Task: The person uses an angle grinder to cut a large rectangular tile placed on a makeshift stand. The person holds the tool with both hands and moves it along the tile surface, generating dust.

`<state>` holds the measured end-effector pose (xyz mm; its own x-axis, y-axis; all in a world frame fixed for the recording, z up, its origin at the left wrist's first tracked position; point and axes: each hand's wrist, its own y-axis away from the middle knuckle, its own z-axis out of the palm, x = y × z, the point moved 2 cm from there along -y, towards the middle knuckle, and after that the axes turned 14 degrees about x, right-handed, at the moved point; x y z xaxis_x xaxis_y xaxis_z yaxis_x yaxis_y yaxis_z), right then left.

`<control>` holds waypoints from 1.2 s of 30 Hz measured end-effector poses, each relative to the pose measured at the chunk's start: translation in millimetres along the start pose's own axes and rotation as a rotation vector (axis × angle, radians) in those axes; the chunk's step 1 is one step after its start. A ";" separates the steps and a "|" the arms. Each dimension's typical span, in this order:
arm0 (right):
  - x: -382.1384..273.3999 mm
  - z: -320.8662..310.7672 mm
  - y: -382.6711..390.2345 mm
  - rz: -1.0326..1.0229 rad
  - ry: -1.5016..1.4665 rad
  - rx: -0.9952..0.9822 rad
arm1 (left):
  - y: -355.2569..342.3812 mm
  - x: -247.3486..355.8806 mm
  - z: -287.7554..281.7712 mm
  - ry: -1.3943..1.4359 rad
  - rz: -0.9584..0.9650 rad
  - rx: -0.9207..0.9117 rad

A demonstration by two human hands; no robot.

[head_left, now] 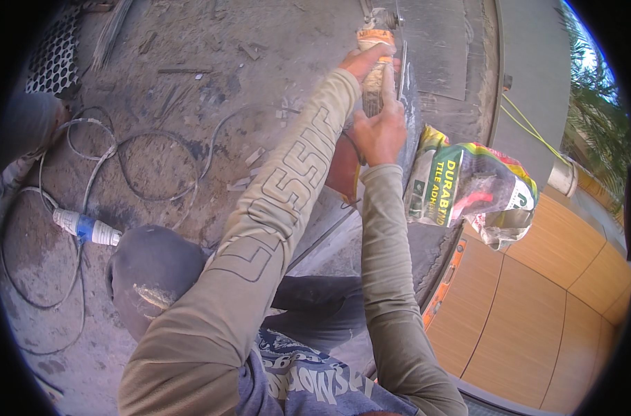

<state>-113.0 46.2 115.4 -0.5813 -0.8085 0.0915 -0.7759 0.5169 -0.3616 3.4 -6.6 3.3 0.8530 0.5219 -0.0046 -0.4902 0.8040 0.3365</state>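
At far left, one dark sheet (pixel 55 48) pierced with many round holes; nearer, pale flexible cable (pixel 114 149) in several loose loops over rough, dusty ground (pixel 197 41), with one cylindrical white-and-blue connector (pixel 87 227). At far centre, two bare hands on one power tool (pixel 374 89), long, narrow, dust-coated and banded in orange. Around its forward part, fingers of the left hand (pixel 369 61) curled in a firm grasp; close behind and slightly to the right, around its rear part, grip of the right hand (pixel 381 135), with one digit laid straight along the casing. Farther right and near, one slim orange spirit level (pixel 444 284), slanted; beyond it, one crumpled, glossy plastic bag (pixel 468 184) in green, yellow and white. At near right, smooth wood-grain panels (pixel 523 319) with thin dark seams; beyond these, yellow-green cord (pixel 534 128), stretched taut.
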 end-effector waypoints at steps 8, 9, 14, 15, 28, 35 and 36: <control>3.2 -5.2 4.7 0.013 -0.003 -0.004 | 4.5 -5.1 1.3 0.017 0.010 -0.003; 0.9 -5.9 4.0 0.022 -0.005 -0.008 | 2.2 -4.4 0.7 0.004 0.009 -0.001; 0.8 -2.4 2.5 0.050 -0.001 -0.022 | -5.9 -6.2 -1.3 0.008 -0.007 -0.001; 1.0 -2.4 2.6 0.037 0.015 -0.010 | -6.0 -6.8 -0.6 -0.007 -0.010 -0.004; 9.9 -0.3 6.3 -0.014 -0.008 0.039 | -3.9 -8.7 -0.6 -0.021 -0.015 0.000; 13.8 -2.4 11.5 -0.027 -0.039 0.047 | 8.2 -9.8 0.0 0.007 -0.003 0.004; 12.7 -3.7 10.0 -0.028 -0.043 0.048 | 6.0 -8.8 0.5 -0.004 -0.002 0.007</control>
<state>-129.1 42.1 116.4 -0.5475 -0.8345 0.0626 -0.7787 0.4806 -0.4034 -7.0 -6.5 5.8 0.8546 0.5193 -0.0011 -0.4875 0.8029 0.3431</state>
